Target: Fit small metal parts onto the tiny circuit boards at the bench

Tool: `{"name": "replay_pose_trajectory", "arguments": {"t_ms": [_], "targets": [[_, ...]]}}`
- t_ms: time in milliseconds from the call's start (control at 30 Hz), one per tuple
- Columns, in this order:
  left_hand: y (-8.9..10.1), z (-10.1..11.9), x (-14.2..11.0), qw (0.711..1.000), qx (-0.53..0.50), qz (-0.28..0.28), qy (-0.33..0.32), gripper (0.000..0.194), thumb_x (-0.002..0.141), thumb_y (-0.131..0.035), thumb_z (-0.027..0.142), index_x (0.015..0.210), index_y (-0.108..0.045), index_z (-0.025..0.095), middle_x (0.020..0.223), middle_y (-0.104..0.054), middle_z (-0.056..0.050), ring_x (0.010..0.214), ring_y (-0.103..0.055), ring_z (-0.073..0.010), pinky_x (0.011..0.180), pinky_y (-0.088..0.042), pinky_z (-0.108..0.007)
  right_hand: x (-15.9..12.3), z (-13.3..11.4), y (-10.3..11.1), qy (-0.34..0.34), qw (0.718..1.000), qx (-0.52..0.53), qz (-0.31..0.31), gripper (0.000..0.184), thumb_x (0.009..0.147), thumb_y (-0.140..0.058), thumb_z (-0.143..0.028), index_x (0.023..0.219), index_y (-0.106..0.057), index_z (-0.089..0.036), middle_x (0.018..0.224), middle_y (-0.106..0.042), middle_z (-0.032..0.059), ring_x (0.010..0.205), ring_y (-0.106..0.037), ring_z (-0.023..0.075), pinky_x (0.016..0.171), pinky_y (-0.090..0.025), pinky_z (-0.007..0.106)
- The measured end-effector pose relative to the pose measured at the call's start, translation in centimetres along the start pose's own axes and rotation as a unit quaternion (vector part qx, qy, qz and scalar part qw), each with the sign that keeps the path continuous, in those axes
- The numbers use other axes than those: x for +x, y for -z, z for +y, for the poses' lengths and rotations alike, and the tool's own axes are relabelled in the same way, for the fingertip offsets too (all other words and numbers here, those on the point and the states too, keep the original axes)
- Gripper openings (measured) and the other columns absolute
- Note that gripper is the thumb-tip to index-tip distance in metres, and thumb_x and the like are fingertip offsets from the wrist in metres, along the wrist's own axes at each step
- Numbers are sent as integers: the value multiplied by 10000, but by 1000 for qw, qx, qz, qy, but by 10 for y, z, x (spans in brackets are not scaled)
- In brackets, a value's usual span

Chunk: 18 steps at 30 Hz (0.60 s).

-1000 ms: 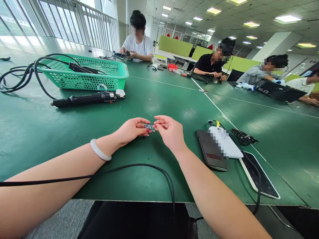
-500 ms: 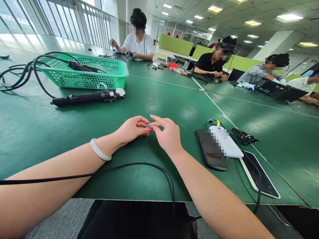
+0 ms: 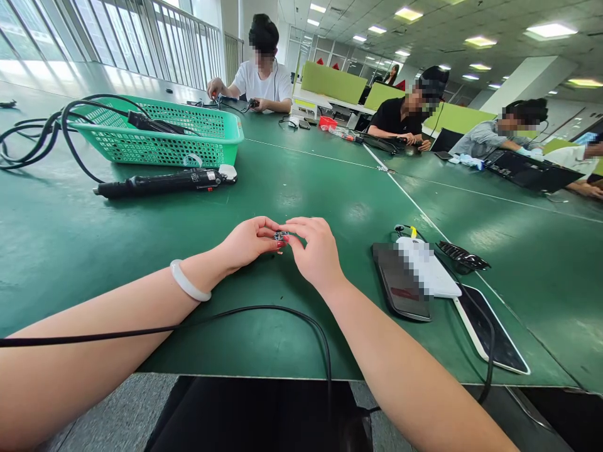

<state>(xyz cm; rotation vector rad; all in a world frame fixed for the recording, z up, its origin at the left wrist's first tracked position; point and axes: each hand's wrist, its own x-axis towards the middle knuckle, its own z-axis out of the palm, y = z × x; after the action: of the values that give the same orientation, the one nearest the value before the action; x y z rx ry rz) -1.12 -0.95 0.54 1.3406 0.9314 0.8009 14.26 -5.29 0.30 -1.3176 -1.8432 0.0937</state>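
Note:
Pinched between the fingertips of my left hand [image 3: 249, 242] is a small dark electronic-looking part [image 3: 280, 236] with silvery and bluish spots; its exact kind is too small to make out. My right hand [image 3: 316, 248] is closed on the right end of that same part, thumb below and forefinger above. Both hands are just over the green table [image 3: 235, 351], and the fingers hide much of the part. Past my left hand lies a black electric screwdriver [image 3: 164, 183], with its cable looping off to the left.
A green plastic basket [image 3: 164, 147] holding black cabled gear stands behind the screwdriver. To the right lie a black phone [image 3: 396, 289], a white device [image 3: 438, 279], a white-edged tablet [image 3: 499, 339] and a black object [image 3: 464, 256]. A black cable [image 3: 273, 307] crosses my left forearm. Several people work further back.
My right fingers have come closer together around the part, the raised forefinger now lowered onto it. More of the part shows between my hands. My left hand has hardly moved.

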Motion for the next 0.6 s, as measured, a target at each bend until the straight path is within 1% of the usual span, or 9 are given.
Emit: {"name": "replay_pose_trajectory", "arguments": {"t_ms": [100,200,300,467,600], "targets": [[0,0,-1,999,43,-5,-12,239,650,-710,80,843,-585,148,771,-697,-28,754,-664,-151,821,-515,-370,0,2,-2,-14,1000,-12,7,146,825,-575,-193,828,-713,-242,1011,-680,31,987,-535,213,917,-444,403],[1,-1,0,997,70,-21,-31,242,635,-722,104,833,-594,159,771,-698,-25,758,-662,-160,799,-516,-365,1,3,-3,-19,1000,-19,-2,113,807,-591,-189,775,-689,-234,1027,-663,40,999,-540,224,922,-437,426],[2,-3,1,996,78,-29,-35,238,642,-722,124,842,-597,159,790,-702,-32,778,-664,-161,818,-511,-367,1,3,-2,-5,1000,-24,-4,130,821,-554,-168,767,-663,-214,1047,-650,48,998,-540,215,923,-437,414],[2,-4,1,996,81,-18,-26,253,650,-731,149,864,-595,154,813,-706,-49,820,-672,-175,848,-508,-385,2,5,1,9,999,-43,13,144,834,-524,-158,780,-650,-201,1053,-635,63,1005,-534,218,910,-441,409],[1,-3,0,997,78,-10,-23,262,642,-745,163,862,-601,156,817,-713,-59,811,-681,-189,838,-510,-400,3,5,6,30,997,-74,10,147,835,-530,-167,763,-654,-199,1064,-633,66,1026,-517,224,894,-438,404]]}}
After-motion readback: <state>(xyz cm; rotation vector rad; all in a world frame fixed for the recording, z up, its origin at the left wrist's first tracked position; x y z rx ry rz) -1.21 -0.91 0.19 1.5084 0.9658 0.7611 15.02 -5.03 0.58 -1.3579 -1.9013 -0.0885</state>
